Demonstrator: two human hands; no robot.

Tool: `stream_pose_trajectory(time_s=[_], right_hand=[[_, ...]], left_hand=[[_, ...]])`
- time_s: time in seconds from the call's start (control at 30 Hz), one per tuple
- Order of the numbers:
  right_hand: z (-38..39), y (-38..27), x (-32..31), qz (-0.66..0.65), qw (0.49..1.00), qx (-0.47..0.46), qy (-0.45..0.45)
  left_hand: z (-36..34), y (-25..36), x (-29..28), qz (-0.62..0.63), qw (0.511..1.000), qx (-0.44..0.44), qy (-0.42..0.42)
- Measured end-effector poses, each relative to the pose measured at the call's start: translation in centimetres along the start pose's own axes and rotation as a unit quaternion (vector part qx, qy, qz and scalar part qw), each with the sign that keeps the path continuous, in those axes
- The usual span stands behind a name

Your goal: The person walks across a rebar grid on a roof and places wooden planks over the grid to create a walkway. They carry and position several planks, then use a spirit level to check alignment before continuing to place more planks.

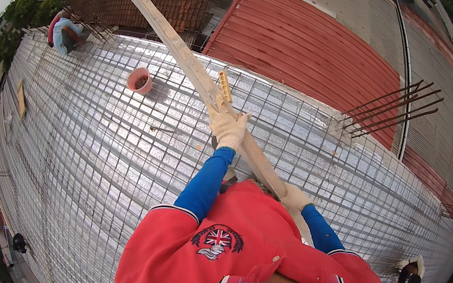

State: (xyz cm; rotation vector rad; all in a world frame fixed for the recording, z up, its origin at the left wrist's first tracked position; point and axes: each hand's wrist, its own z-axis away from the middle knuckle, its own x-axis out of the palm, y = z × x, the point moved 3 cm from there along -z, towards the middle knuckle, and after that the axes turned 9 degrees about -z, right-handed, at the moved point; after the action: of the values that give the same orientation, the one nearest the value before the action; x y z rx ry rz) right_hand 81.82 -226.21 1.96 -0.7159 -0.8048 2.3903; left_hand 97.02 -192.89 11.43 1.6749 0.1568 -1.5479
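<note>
A long pale timber (175, 43) runs diagonally from the top of the head view down past my body. My left hand (229, 126), in a cream glove, is closed on it near the middle of the picture. My right hand (293, 197), also gloved, grips it lower down, beside my red shirt. A small yellow object with holes (224, 87) lies just right of the timber. Beneath everything spreads a steel mesh (89, 133) over silver corrugated decking. A pink bucket (139, 82) holding small dark pieces stands on the mesh to the left of the timber.
Two crouching workers (66, 33) are at the far upper left, another person (19, 243) at the left, one (410, 274) at lower right. Rebar stubs (393, 109) jut from the right edge beside red roofing (294, 42). A yellow board (21, 98) lies on the mesh.
</note>
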Motion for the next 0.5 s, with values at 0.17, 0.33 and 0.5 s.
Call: stream_pose_trajectory(time_s=[0.17,0.33,0.5], right_hand=[[0.7,-2.4,0.3,0.022,0.999,0.023,-0.021],[2.0,-3.2,0.5,-0.013,0.999,0.015,-0.025],[1.5,-0.9,2.0,-0.004,1.0,-0.003,-0.01]], left_hand=[[0.3,0.2,-1.3,-0.11,0.994,0.0,0.01],[2.8,0.7,-0.4,-0.222,0.938,0.243,0.107],[9.4,6.3,2.3,-0.255,0.739,0.526,-0.334]])
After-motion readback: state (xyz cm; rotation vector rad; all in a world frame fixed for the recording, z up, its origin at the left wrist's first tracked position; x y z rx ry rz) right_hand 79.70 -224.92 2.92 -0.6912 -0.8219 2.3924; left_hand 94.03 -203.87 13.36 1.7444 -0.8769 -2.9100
